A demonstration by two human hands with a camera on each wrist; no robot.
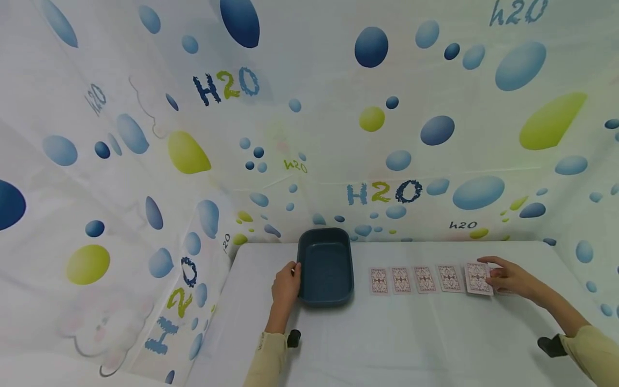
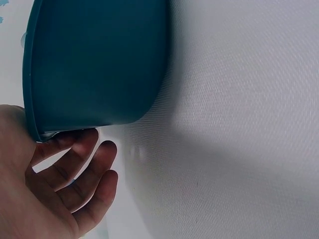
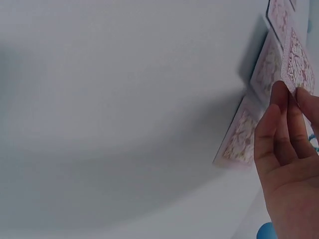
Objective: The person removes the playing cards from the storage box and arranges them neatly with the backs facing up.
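A dark teal tub (image 1: 325,267) stands empty on the white table, with my left hand (image 1: 292,269) holding its left rim. In the left wrist view the fingers (image 2: 82,149) curl under that rim of the tub (image 2: 94,64). To the right of the tub lies a row of face-down playing cards (image 1: 401,279) with patterned red backs. My right hand (image 1: 490,271) pinches the rightmost card (image 1: 478,278) by its right edge. The right wrist view shows this card (image 3: 298,67) raised and tilted between my fingertips (image 3: 279,94), above other cards (image 3: 241,134) lying flat.
The white table (image 1: 387,344) is bare in front of the tub and the cards. A backdrop (image 1: 387,134) printed with blue and green bubbles closes in the back and both sides. The table's left edge (image 1: 227,301) runs close to my left hand.
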